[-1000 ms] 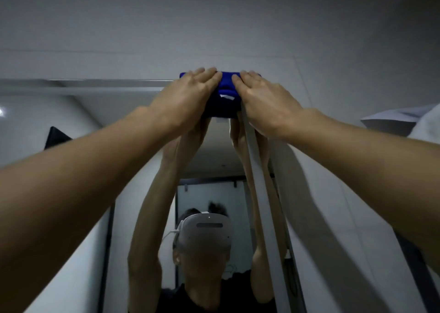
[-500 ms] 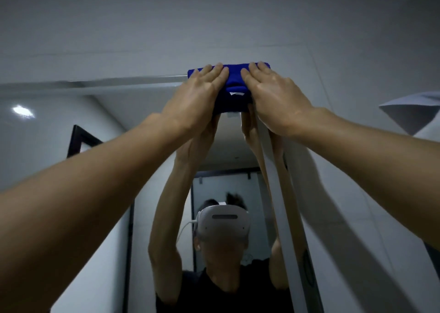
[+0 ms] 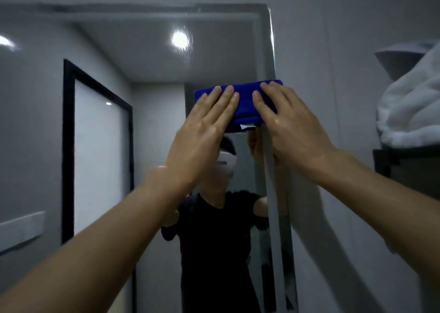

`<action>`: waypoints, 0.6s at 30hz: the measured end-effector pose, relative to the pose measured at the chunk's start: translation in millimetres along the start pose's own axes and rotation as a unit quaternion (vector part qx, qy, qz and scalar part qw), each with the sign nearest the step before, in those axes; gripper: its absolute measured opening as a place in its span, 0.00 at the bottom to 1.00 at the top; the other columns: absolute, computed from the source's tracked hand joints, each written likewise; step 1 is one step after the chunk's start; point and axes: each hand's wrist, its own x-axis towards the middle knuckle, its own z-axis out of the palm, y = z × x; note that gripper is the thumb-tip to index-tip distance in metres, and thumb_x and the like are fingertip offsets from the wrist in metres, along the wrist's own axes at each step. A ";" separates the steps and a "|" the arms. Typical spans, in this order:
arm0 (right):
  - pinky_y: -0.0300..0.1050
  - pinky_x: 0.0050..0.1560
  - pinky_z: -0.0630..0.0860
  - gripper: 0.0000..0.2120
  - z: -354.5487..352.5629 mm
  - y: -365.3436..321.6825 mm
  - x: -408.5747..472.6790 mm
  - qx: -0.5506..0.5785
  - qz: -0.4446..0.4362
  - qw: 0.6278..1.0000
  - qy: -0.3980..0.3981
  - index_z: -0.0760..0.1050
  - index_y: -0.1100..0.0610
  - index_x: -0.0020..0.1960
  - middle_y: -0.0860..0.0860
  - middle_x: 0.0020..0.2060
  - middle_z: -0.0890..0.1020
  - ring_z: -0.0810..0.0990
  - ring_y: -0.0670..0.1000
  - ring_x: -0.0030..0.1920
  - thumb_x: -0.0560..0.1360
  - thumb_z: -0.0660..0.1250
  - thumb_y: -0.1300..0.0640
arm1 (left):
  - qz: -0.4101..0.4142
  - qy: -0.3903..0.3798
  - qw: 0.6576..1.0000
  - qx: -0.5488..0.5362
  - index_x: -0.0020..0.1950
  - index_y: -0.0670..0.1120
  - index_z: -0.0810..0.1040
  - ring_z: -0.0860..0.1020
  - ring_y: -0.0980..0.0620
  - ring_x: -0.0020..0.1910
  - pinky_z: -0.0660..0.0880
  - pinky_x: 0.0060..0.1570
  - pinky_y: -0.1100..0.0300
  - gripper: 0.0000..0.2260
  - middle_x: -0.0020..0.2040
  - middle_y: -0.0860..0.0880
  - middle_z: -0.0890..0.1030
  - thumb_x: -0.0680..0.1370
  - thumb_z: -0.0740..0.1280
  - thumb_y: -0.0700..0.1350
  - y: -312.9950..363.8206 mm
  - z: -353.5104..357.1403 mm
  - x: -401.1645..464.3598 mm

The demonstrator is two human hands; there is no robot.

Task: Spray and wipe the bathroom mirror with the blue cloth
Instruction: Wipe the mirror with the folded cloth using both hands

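Both your arms reach up and forward. Your left hand (image 3: 204, 127) lies flat on the blue cloth (image 3: 245, 103), fingers straight and close together, palm pressing rather than gripping. Your right hand (image 3: 288, 127) does the same beside it, fingers straight, spread slightly, tips near the cloth's upper edge. Neither hand curls round the fabric.

The cloth is folded into a wide band and sits pressed against the mirror (image 3: 147, 79), at its right side, with its right end touching the mirror's pale right-hand frame (image 3: 271, 170). A small white tag shows at the cloth's lower edge, between your two hands.

In the glass: a reflected ceiling light (image 3: 180, 40), a dark-framed door (image 3: 97, 146), and your own reflection in a dark shirt.

To the right of the mirror, a white towel (image 3: 409, 108) is heaped on a shelf (image 3: 404, 160), well apart from the cloth.
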 end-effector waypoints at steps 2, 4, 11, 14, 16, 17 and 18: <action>0.63 0.67 0.71 0.26 -2.9 -10.9 -27.9 0.002 -0.003 1.000 -0.015 0.69 0.70 0.70 0.70 0.67 0.72 0.70 0.69 0.68 0.76 0.48 0.63 | 0.006 -0.013 1.000 -0.012 0.78 0.40 0.60 0.59 0.42 0.78 0.57 0.76 0.45 0.34 0.78 0.41 0.63 0.75 0.70 0.33 15.1 -1.7 -27.5; 0.62 0.66 0.71 0.26 -6.4 -20.7 -56.2 0.008 -0.005 0.999 -0.031 0.70 0.70 0.69 0.69 0.66 0.72 0.71 0.69 0.67 0.76 0.47 0.62 | 0.013 -0.038 0.999 -0.023 0.78 0.39 0.59 0.56 0.42 0.79 0.57 0.76 0.44 0.34 0.79 0.40 0.60 0.75 0.69 0.34 30.3 -4.2 -54.2; 0.60 0.71 0.68 0.27 -9.1 -50.5 -151.5 0.033 -0.003 0.994 -0.108 0.64 0.67 0.75 0.66 0.74 0.64 0.62 0.65 0.75 0.78 0.65 0.66 | 0.012 -0.100 0.993 -0.057 0.79 0.40 0.57 0.54 0.43 0.80 0.55 0.77 0.44 0.28 0.80 0.41 0.58 0.82 0.64 0.39 80.4 -8.3 -136.8; 0.58 0.70 0.70 0.25 -11.7 -65.7 -188.5 0.052 0.005 0.992 -0.112 0.66 0.66 0.74 0.64 0.74 0.65 0.64 0.64 0.74 0.77 0.63 0.69 | 0.008 -0.115 0.991 -0.067 0.79 0.39 0.58 0.55 0.42 0.79 0.57 0.76 0.44 0.26 0.79 0.41 0.59 0.82 0.62 0.36 99.6 -11.5 -171.6; 0.58 0.67 0.73 0.24 -13.1 -77.9 -216.4 0.073 0.010 0.990 -0.118 0.67 0.66 0.73 0.65 0.74 0.66 0.65 0.64 0.73 0.77 0.61 0.69 | 0.008 -0.136 0.987 -0.088 0.78 0.39 0.59 0.56 0.42 0.79 0.56 0.77 0.45 0.24 0.79 0.41 0.59 0.82 0.58 0.34 112.2 -16.0 -198.5; 0.58 0.66 0.74 0.23 -13.7 -84.0 -230.5 0.082 0.011 0.989 -0.121 0.67 0.66 0.73 0.65 0.73 0.67 0.66 0.64 0.72 0.77 0.60 0.69 | 0.010 -0.144 0.985 -0.097 0.78 0.39 0.60 0.56 0.42 0.79 0.56 0.77 0.45 0.24 0.79 0.41 0.60 0.82 0.56 0.34 118.1 -18.9 -211.5; 0.57 0.64 0.76 0.23 -13.9 -89.8 -244.1 0.091 0.012 0.988 -0.125 0.68 0.66 0.72 0.65 0.73 0.68 0.66 0.64 0.71 0.77 0.60 0.69 | 0.011 -0.150 0.983 -0.105 0.78 0.39 0.61 0.57 0.42 0.79 0.56 0.77 0.46 0.23 0.79 0.41 0.61 0.82 0.56 0.35 123.6 -21.2 -223.8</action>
